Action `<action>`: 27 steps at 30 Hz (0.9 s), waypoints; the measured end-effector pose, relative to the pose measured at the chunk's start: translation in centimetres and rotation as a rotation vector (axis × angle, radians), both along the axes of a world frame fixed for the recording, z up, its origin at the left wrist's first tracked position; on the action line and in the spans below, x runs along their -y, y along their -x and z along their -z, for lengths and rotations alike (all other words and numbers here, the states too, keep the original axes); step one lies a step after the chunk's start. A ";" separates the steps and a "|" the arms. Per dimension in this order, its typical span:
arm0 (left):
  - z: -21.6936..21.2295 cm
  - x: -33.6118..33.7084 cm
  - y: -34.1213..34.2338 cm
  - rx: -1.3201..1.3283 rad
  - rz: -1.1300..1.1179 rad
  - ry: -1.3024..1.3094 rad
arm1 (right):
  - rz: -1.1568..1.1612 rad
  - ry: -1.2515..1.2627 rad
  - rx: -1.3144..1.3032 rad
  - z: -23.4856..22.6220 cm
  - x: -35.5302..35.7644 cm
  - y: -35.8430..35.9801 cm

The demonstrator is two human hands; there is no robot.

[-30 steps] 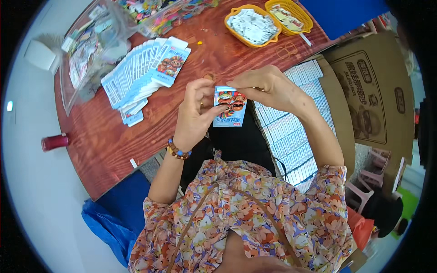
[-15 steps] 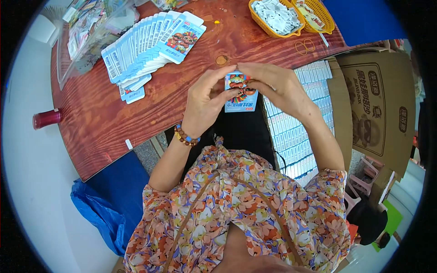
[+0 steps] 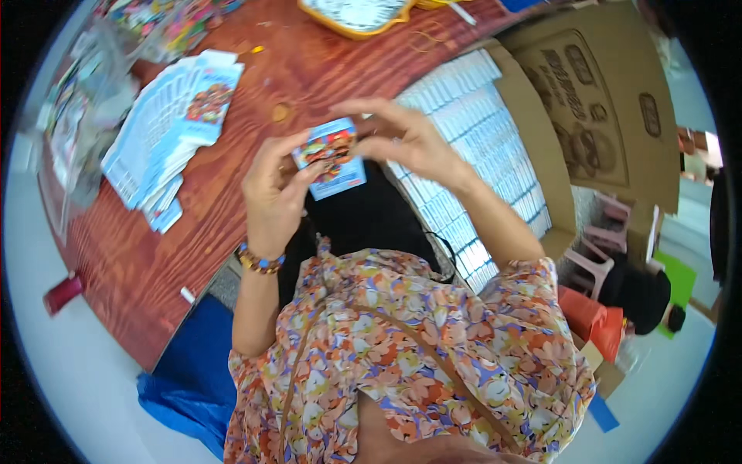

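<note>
I've got both hands up over the near edge of the table (image 3: pixel 139 263), working one small blue card pack (image 3: pixel 331 157) between them. My left hand (image 3: pixel 272 193) pinches the pack from its left side, thumb on the front, fingers curled behind. My right hand (image 3: pixel 402 143) grips the top right corner, fingers arched over it, thumb under. So both hands are closed on the pack, not spread. The pack is held tilted, its colourful picture face toward the camera, in the air above the dark gap between table and lap.

A beaded bracelet (image 3: pixel 259 261) sits on the left wrist. On the table to the left lies a fanned stack of blue cards (image 3: pixel 166 135), well apart from the hands. Further left is a clear plastic bag (image 3: pixel 73 131), contents blurred. A yellow tray (image 3: pixel 355 17) sits at the far edge. Right of the hands is an open cardboard box (image 3: pixel 595 116) filled with tight rows of white-blue packs (image 3: pixel 471 147). A red cylinder (image 3: pixel 62 294) lies off the table's left end, and blue cloth (image 3: pixel 189 371) is on the floor below. My floral shirt (image 3: pixel 402 356) fills the bottom.
</note>
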State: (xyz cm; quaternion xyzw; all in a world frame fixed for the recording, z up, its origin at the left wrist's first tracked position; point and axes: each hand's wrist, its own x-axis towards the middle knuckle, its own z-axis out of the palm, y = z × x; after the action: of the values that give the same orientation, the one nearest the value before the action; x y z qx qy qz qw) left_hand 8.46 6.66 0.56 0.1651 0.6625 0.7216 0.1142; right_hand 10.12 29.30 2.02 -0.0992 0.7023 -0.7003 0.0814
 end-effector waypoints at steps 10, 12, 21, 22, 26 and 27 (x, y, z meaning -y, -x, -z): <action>1.2 -3.1 -4.6 0.202 0.248 0.319 | 0.218 -0.246 0.527 7.2 -11.5 -9.0; 1.4 -2.2 -4.6 0.194 0.256 0.357 | 0.188 -0.966 0.492 10.1 -13.4 -9.8; -1.2 3.8 -4.2 0.171 0.017 0.424 | 0.127 -1.192 0.238 18.2 -4.5 -6.5; -1.5 5.1 -4.2 0.112 -0.046 0.447 | 0.104 -1.210 0.208 19.1 -3.9 -5.9; -2.4 7.6 -2.0 -0.011 -0.374 0.484 | 0.097 -0.920 0.326 21.1 -6.8 -8.2; -2.3 7.8 -0.7 -0.096 -0.477 0.495 | 0.090 -0.961 0.211 20.4 -6.9 -8.5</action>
State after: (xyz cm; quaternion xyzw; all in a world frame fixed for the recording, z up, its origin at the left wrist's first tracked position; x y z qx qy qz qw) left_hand 9.14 -1.15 2.88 0.0063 0.8421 0.5367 -0.0524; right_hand 18.62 36.18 -18.42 0.0513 0.9374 -0.3060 0.1581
